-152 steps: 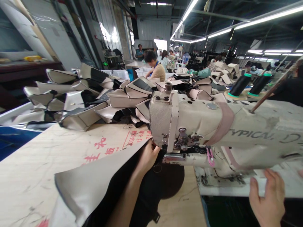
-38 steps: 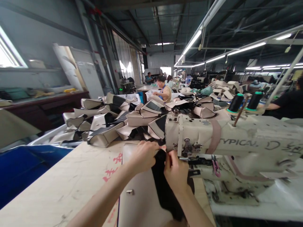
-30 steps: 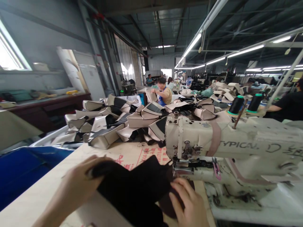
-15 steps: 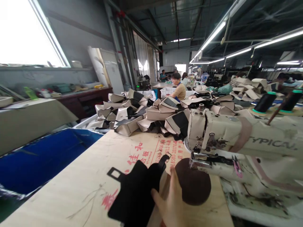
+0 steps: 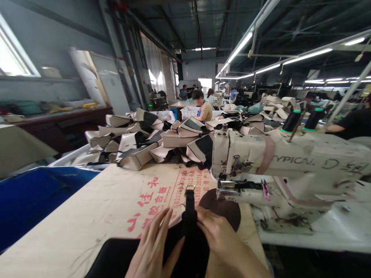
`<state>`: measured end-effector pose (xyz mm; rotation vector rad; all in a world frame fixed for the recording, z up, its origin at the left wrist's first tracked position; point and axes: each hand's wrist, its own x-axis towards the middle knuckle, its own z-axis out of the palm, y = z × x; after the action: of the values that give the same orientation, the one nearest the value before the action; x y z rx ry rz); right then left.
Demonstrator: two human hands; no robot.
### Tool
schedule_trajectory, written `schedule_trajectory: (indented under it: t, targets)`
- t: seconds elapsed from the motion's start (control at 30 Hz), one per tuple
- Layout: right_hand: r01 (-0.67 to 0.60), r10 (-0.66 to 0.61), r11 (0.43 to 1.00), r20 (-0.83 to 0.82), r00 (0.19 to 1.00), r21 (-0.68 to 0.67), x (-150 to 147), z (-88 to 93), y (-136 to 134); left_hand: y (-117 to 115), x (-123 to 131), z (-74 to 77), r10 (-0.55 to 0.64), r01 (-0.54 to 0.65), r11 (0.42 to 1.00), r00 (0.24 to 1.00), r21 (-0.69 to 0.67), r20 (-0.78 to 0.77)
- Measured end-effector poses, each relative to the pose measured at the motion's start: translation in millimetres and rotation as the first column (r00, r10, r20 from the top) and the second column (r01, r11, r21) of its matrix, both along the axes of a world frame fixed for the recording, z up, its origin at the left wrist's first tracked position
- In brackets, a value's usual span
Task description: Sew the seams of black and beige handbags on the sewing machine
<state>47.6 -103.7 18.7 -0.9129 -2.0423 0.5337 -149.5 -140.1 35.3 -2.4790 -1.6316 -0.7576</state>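
I read two bare human hands on the feed: the left hand [image 5: 153, 243] and the right hand [image 5: 220, 239]. Both enter from the bottom edge of the frame. Each hand has a smooth back that narrows into slim, jointed fingers [image 5: 166, 226]. The left hand is seen mainly as fingers and a narrow edge. The right hand shows more of its back, which continues into the right wrist [image 5: 246, 267] at the lower frame edge. The fingernails are too small for me to assess at this resolution. Anything worn above the wrists lies beyond the frame, so I cannot describe it.
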Motion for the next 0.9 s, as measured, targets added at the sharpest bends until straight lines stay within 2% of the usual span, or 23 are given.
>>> schedule_trajectory:
  t: [0.1,0.2,0.27,0.33,0.43,0.5,0.6,0.7,0.77,0.9]
  targets:
    - [0.047,-0.048,0.998,-0.035,0.998,-0.030,28.7,3.3,3.0,40.4,33.3,1.1,-0.108,0.108,0.989,0.994,-0.104,0.007]
    - [0.121,-0.127,0.989,-0.067,0.990,-0.087,45.5,-3.3,3.5,59.0,60.5,3.5,-0.191,0.211,0.954,0.975,-0.214,0.109]
    - [0.117,-0.129,0.984,-0.083,0.988,-0.133,52.2,-6.8,2.6,60.1,68.9,4.9,-0.272,0.303,0.930,0.948,-0.208,0.166]
    - [0.077,-0.099,0.978,-0.103,0.990,-0.194,57.3,-9.0,1.8,56.3,69.5,4.7,-0.372,0.395,0.906,0.914,-0.152,0.160]
    - [0.002,-0.035,0.969,-0.131,0.991,-0.246,62.1,-12.1,2.7,48.2,61.7,1.8,-0.444,0.450,0.890,0.892,-0.074,0.083]
    - [-0.015,-0.018,0.968,-0.128,0.992,-0.251,63.2,-14.2,4.4,43.0,56.0,-0.1,-0.458,0.464,0.882,0.885,-0.085,0.080]
    - [0.006,-0.037,0.968,-0.120,0.992,-0.252,62.7,-17.6,6.3,38.3,53.1,-1.0,-0.413,0.453,0.875,0.883,-0.173,0.224]
    - [0.015,-0.051,0.967,-0.136,0.989,-0.255,62.1,-21.4,6.0,41.9,58.6,-0.5,-0.141,0.258,0.920,0.920,-0.295,0.367]
    - [0.017,-0.053,0.967,-0.135,0.989,-0.255,62.3,-23.5,5.4,49.1,65.7,-0.2,-0.029,0.182,0.909,0.924,-0.374,0.381]
    - [0.044,-0.081,0.966,-0.138,0.987,-0.255,63.9,-23.6,6.7,64.3,79.2,-1.0,-0.106,0.267,0.851,0.930,-0.452,0.351]
